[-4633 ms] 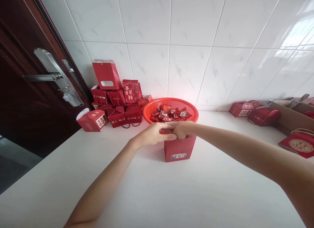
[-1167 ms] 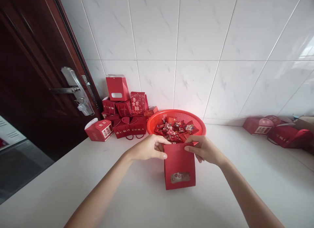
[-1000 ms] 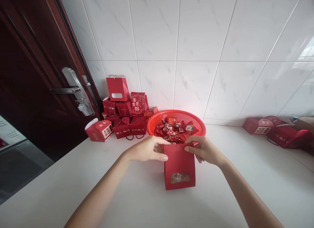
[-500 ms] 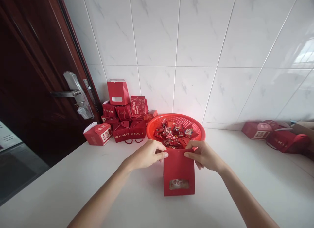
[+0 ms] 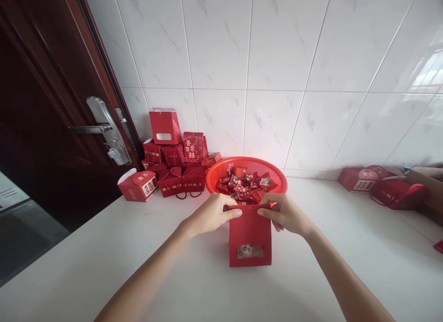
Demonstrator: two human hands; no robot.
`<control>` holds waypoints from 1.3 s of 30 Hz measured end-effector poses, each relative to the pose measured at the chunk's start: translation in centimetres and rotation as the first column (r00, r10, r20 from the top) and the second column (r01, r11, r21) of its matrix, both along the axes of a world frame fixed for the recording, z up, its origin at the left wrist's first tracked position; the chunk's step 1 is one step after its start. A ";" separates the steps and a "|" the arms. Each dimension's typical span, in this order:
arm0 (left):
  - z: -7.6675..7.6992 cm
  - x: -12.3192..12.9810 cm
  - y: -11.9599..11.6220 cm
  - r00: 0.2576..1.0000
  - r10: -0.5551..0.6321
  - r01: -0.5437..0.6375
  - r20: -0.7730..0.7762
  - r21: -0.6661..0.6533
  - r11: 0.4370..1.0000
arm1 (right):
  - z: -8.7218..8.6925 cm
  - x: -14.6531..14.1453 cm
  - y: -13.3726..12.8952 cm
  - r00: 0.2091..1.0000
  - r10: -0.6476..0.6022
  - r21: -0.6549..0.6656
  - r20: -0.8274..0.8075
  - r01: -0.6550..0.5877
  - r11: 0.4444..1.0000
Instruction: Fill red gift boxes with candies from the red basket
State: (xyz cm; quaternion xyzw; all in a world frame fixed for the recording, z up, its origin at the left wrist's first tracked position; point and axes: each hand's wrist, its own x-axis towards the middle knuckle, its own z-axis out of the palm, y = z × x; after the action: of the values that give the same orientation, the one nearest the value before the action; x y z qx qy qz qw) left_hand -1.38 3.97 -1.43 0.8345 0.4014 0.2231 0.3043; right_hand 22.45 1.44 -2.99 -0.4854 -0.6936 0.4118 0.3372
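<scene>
A red paper candy box point(image 5: 249, 229) stands upright on the white table in front of me. Through a small window low on its front, wrapped contents show. My left hand point(image 5: 217, 214) pinches the box's top edge at the left corner, thumb on the front face. At the right corner my right hand point(image 5: 282, 213) pinches the same edge, its thumb also in front. The fingers behind the top edge are partly hidden. Just behind the box sits a red plastic basket point(image 5: 283, 179) holding many wrapped candies point(image 5: 242, 189).
Several red gift boxes point(image 5: 173, 181) are stacked at the back left, with one box point(image 5: 137, 186) at their front. More red boxes point(image 5: 398, 195) lie at the far right beside a cardboard box point(image 5: 427, 186). A white tiled wall point(image 5: 221, 45) and a dark door point(image 5: 44, 82) bound the table point(image 5: 194, 285).
The view has shifted slightly, so everything sits a little higher in the picture. Both hands keep their pinch on the box's top edge, the thumbs a little closer together.
</scene>
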 end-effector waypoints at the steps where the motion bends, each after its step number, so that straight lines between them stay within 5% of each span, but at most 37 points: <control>1: 0.0 0.0 0.1 1.000 -0.005 0.005 0.004 0.004 1.000 | 0.0 0.0 0.0 1.000 0.001 0.003 -0.002 -0.001 1.000; 17: 0.0 -0.3 0.4 0.998 -0.043 0.048 0.053 -0.096 0.994 | -0.7 1.4 0.9 0.992 0.095 -0.063 -0.086 -0.101 0.993; 28: -0.1 -0.5 0.6 0.999 -0.039 0.039 0.003 0.011 0.999 | -1.3 1.1 1.1 0.987 0.099 -0.006 -0.128 -0.100 0.995; 33: -0.3 -0.3 0.6 0.994 -0.094 0.092 0.064 0.035 0.995 | -0.1 2.1 0.8 0.989 0.114 0.014 -0.096 -0.113 0.994; 39: -2.0 0.7 1.4 0.981 0.018 -0.048 0.193 0.151 0.987 | 2.5 5.8 -0.4 1.000 -0.004 0.067 -0.019 0.005 0.998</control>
State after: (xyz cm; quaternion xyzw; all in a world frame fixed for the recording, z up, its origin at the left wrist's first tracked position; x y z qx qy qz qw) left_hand -0.70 5.35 -3.44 0.8236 0.3656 0.3379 0.2718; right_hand 28.21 1.07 -0.47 -0.4713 -0.7028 0.3920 0.3609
